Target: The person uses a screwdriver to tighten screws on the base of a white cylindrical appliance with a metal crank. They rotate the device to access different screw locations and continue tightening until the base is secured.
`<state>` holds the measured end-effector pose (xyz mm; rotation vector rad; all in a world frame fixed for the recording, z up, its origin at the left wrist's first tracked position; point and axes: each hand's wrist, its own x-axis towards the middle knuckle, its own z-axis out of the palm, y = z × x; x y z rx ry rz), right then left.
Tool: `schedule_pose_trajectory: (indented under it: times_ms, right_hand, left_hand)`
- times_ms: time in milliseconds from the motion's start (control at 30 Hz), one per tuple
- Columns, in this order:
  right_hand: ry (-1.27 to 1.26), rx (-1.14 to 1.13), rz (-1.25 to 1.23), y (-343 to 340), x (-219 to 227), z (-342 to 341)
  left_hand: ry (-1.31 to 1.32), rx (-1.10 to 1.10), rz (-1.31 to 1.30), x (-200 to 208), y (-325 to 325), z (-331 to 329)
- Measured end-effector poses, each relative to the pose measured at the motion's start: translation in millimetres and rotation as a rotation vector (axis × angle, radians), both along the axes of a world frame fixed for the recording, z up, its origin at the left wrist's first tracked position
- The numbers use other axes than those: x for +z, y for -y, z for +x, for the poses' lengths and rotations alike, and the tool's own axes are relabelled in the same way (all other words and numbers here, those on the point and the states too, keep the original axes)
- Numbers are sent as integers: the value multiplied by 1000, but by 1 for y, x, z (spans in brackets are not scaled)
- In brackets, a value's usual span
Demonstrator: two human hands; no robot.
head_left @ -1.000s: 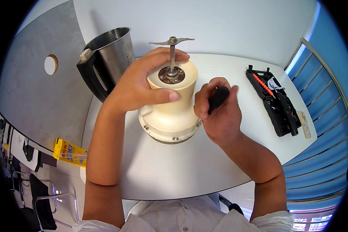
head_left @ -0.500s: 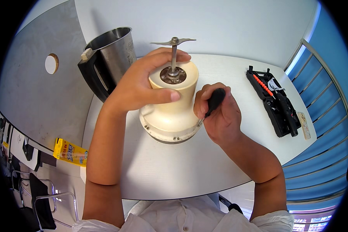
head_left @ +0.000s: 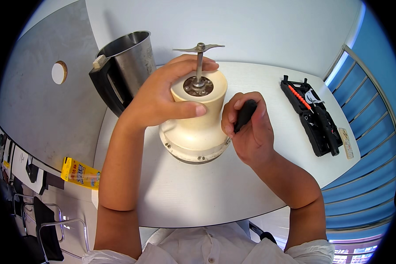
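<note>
**Q:** What has just changed?

**A:** The right hand (head_left: 253, 136) rolls its grip. Half a second ago, a bright length of shaft shows below the black-handled tool's handle (head_left: 245, 115); now curled fingers cover most of it. The left hand (head_left: 156, 99) keeps its place.

**Q:** What does that mean for the work?

**A:** By the look of it, the tool, probably a screwdriver, is being turned in short strokes at the lower edge, with the work under way rather than finished. Its tip is too hidden to confirm contact.

**Q:** And where is the piece itself?

**A:** The cream appliance head (head_left: 200, 130) stands on the white table (head_left: 198, 193), its flared end down and its blade (head_left: 201, 47) uppermost on a slim post.

**Q:** How do the fingers lie?

**A:** The left fingers curve wide around its narrow upper part, thumb across the near side, other fingertips over the far side, the post rising between. The right fingers are closed around the handle, just beside the flared base's right edge. A steel jug (head_left: 134, 55) stands behind, to the left; an open tool case (head_left: 310, 123) lies well apart, on the right.
</note>
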<state>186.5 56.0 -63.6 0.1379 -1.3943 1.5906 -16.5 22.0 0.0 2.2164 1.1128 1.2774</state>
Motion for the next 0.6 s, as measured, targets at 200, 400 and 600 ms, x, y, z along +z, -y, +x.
schedule_pose_trajectory:
  times_ms: [200,400,600]
  right_hand:
    - [44,24,-69,-1,0,3]
    - [-119,156,-179,-11,-1,5]
    - [-148,81,-246,-16,10,10]
  left_hand:
    - [4,9,-1,0,1,1]
    - [11,22,-3,1,2,0]
    - [17,43,14,1,2,-2]
